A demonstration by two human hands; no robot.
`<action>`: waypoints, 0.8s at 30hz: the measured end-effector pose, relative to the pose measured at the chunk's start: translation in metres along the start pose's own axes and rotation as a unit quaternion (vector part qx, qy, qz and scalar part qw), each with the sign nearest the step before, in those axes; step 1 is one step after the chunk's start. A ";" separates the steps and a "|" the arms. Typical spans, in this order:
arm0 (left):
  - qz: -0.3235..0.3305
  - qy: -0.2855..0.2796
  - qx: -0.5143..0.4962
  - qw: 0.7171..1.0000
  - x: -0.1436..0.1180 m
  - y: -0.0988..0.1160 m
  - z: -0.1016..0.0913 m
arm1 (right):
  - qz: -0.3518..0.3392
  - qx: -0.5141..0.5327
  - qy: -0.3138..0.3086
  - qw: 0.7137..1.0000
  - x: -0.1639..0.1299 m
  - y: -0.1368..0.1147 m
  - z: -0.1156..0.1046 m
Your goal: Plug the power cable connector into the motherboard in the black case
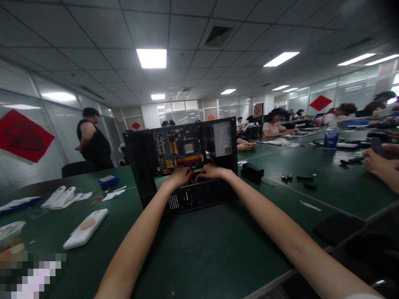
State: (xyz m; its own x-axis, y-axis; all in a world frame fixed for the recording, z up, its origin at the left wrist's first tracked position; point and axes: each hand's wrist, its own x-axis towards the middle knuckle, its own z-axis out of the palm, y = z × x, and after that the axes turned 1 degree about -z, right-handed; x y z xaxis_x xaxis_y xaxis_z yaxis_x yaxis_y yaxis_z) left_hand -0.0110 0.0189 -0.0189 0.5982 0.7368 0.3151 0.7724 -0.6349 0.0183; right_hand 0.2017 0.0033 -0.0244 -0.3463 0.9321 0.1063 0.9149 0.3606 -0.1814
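Observation:
An open black computer case [143,182] stands on the green table [199,249], its motherboard [179,151] facing me and a grey power supply [222,139] at its upper right. Both my arms reach into it. My left hand [179,175] and my right hand [212,171] sit close together at the lower edge of the motherboard, fingers curled among red and yellow wires [193,177]. Whether either hand grips a wire is hidden by the fingers and the distance.
A white phone [85,228], white cases [60,197] and a blue box [108,181] lie at the left. A black box [252,172] and small black parts [304,178] lie at the right. Another person's hand [375,162] rests far right. A person in black [92,141] stands at the back left.

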 end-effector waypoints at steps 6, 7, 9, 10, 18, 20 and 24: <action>-0.095 0.023 0.044 0.994 -0.007 0.004 -0.004 | -0.009 -0.009 0.005 1.000 0.003 0.004 0.003; -0.116 0.027 0.050 0.992 -0.008 0.003 -0.004 | -0.010 -0.010 0.005 1.000 0.004 0.004 0.003; -0.136 0.023 0.045 0.989 -0.008 0.002 -0.003 | -0.011 -0.010 0.004 1.000 0.003 0.004 0.003; -0.134 0.015 0.037 0.990 -0.007 0.001 -0.003 | -0.011 -0.010 0.004 1.000 0.003 0.004 0.002; -0.071 -0.072 -0.006 0.995 -0.004 -0.003 0.000 | -0.014 -0.018 0.000 1.000 0.003 0.005 0.002; -0.061 -0.075 -0.015 0.995 -0.004 -0.003 0.000 | -0.016 -0.023 -0.003 1.000 0.003 0.005 0.002; -0.047 -0.078 -0.018 0.996 -0.003 -0.001 0.000 | -0.015 -0.029 -0.007 0.999 0.004 0.006 0.003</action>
State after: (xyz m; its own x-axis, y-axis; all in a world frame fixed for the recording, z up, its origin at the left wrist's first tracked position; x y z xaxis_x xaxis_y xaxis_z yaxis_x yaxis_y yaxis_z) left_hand -0.0140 0.0176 -0.0204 0.5522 0.8183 0.1597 0.8196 -0.5679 0.0758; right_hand 0.2054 0.0095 -0.0277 -0.3768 0.9211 0.0975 0.9143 0.3867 -0.1206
